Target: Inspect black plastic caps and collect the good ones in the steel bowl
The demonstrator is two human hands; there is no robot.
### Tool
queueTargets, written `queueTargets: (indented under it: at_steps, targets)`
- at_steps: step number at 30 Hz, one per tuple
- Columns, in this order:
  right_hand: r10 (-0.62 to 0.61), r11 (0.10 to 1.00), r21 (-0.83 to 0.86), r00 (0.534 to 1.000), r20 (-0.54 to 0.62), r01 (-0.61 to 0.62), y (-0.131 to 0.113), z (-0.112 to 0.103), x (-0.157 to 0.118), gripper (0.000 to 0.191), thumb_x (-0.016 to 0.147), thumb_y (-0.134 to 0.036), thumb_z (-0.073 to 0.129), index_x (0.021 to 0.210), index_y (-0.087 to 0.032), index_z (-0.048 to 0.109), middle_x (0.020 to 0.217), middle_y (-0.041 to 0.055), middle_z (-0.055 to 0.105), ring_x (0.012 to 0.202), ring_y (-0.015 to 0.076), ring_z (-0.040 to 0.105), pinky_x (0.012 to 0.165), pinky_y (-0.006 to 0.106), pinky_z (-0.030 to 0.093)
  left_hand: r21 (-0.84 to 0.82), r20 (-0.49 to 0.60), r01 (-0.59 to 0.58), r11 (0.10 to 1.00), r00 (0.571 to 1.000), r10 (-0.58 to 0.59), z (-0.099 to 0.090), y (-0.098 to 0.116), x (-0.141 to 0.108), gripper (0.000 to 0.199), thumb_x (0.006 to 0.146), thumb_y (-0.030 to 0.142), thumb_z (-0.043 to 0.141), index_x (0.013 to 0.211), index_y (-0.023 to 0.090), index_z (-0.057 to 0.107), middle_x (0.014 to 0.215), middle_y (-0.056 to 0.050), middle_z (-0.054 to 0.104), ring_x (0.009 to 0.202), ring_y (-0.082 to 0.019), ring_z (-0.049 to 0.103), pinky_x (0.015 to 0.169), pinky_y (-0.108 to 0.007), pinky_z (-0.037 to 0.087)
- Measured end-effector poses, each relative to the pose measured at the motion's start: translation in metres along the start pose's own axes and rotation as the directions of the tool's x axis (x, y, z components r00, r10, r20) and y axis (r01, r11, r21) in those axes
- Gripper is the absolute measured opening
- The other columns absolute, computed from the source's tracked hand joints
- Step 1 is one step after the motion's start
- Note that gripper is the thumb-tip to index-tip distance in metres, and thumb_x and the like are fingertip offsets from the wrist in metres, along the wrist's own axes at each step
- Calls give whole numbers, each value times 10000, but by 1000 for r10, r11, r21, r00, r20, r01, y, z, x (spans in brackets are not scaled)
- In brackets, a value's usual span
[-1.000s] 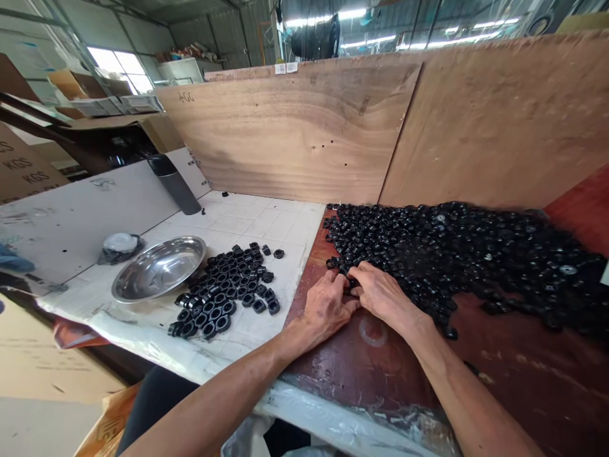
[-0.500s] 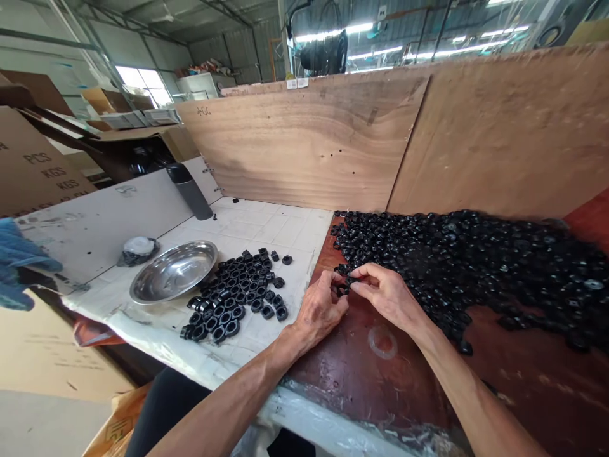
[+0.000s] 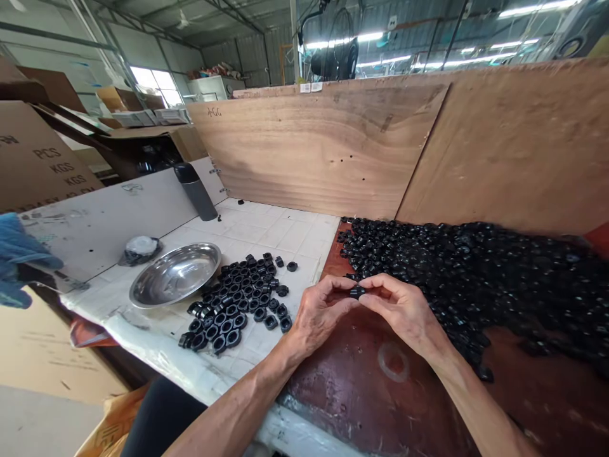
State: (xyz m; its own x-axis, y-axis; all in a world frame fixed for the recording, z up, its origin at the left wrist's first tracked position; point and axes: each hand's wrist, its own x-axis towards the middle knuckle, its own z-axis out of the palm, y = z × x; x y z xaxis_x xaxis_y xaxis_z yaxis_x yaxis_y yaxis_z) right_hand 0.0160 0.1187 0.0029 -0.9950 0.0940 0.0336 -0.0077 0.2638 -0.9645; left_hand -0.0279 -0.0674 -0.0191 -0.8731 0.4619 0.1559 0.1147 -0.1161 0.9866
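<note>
Between my two hands is a small black ring-like plastic part [image 3: 356,291], pinched at its sides by fingertips and thumbs. My left hand [image 3: 320,311] closes on its left side, and my right hand [image 3: 403,309] closes on its right side. The fingers partly cover the part, so its full shape is hidden. Just beyond my right hand spreads a big heap of similar black parts [image 3: 457,254] on the reddish-brown board [image 3: 347,374]. To the left of my left hand, a group of black rings [image 3: 238,298] lies on the white surface, mostly with their holes facing up.
A shallow steel bowl [image 3: 175,274] stands beside the rings. Behind it are a dark grey bottle [image 3: 196,192] and a clear-wrapped bundle [image 3: 141,249]. A plywood panel [image 3: 304,152] walls the back. Blue cloth [image 3: 28,260] and cardboard boxes [image 3: 52,149] are at the left.
Both hands have come together around one black part, lifted slightly off the board and nearer to me. The camera view has shifted a little.
</note>
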Motion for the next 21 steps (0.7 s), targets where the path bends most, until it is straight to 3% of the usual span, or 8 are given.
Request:
queueTargets:
  at_steps: [3,6,10,16,19,21]
  targets:
    - [-9,999,30,1000,-29,10,3,3,1,342,811,-432,745,1031,-177,685,912,31,671,824,147,639,731,224,516,34,9,-143,989,990,143,-3,0,2,237,860,291,759,1065,187,703,1154,-71,687,1081,-196,663,987,-348,529]
    - [-58,998,18,997,-58,59,4,9,0,359,858,-439,711,1100,-186,631,897,21,664,781,126,642,701,200,523,38,15,-243,969,970,243,-4,-1,3,209,862,245,754,1062,199,713,1133,-63,695,1068,-188,667,973,-344,540]
    - [-155,984,-93,986,-61,149,-1,12,-5,299,958,-470,574,1013,-178,604,708,-4,619,582,103,572,578,198,490,33,4,-228,973,974,228,-2,0,4,215,842,226,772,1048,194,719,1118,-66,702,1054,-198,675,973,-356,538]
    - [-180,973,-128,980,83,190,-4,5,-7,216,968,-375,578,1069,-193,630,825,-2,671,715,115,640,665,204,502,-24,-15,-191,981,981,191,-1,4,4,193,838,239,777,1014,189,717,1093,-67,704,1021,-204,685,962,-363,538]
    - [-208,937,-273,976,64,217,1,6,-6,343,1026,-414,470,811,-180,599,605,-24,559,549,98,530,590,237,417,58,-10,-213,975,977,213,-1,4,3,195,827,238,786,1001,181,719,1067,-58,709,1013,-187,677,953,-322,531]
    - [-254,898,-367,967,19,243,4,9,-6,477,1052,-443,398,675,-178,522,579,-14,505,529,97,460,592,264,374,75,2,-189,979,982,189,-1,3,3,198,833,244,780,1011,183,717,1072,-54,707,1026,-186,669,966,-316,522]
